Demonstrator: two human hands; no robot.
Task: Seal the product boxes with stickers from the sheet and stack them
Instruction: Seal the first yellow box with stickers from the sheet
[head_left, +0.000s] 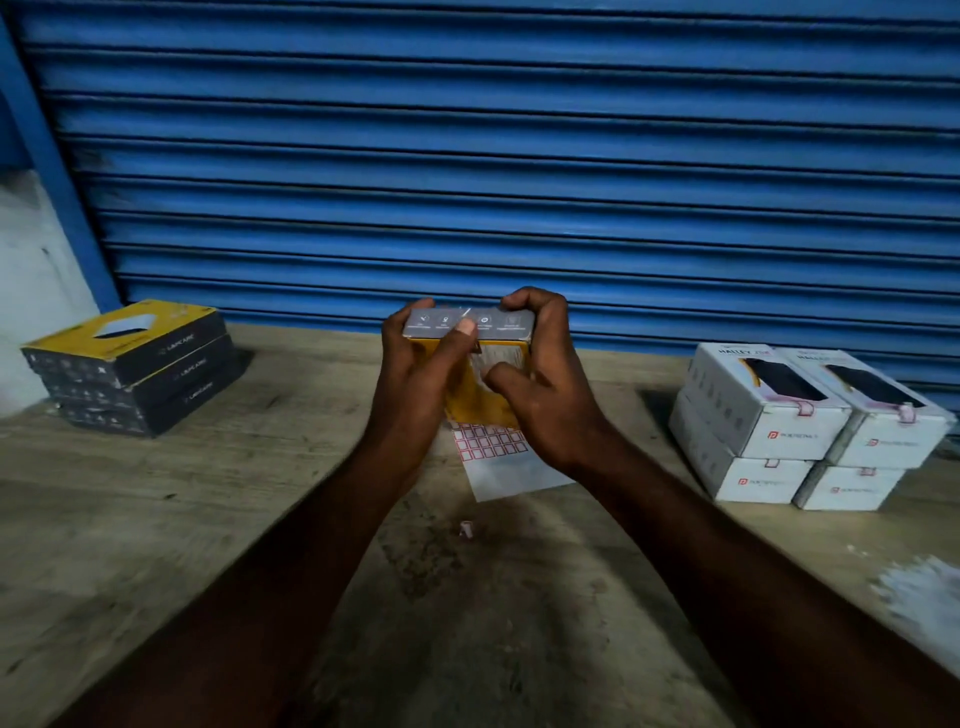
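Two bare arms reach forward over a wooden bench (156, 519). Between them a product box (506, 322), grey on its upper face and yellow below, is held up off the bench. The left grip (415, 374) wraps the box's left end, fingers curled behind it and the thumb pressed flat on the grey face. The right grip (545, 379) curls around the right end, its thumb on the near face.

Just beneath both grips, lying on the bench, is a sticker sheet (493, 449) with rows of small red-edged squares. A tiny pale scrap (466, 528) lies nearer the person than the sheet.

Well to the left of the left grip stands a stack of dark boxes (124, 364) with a yellow top. Well to the right of the right grip sit white boxes (810, 421), stacked two high in two side-by-side piles. A blue shutter (519, 156) rises beyond the grips.
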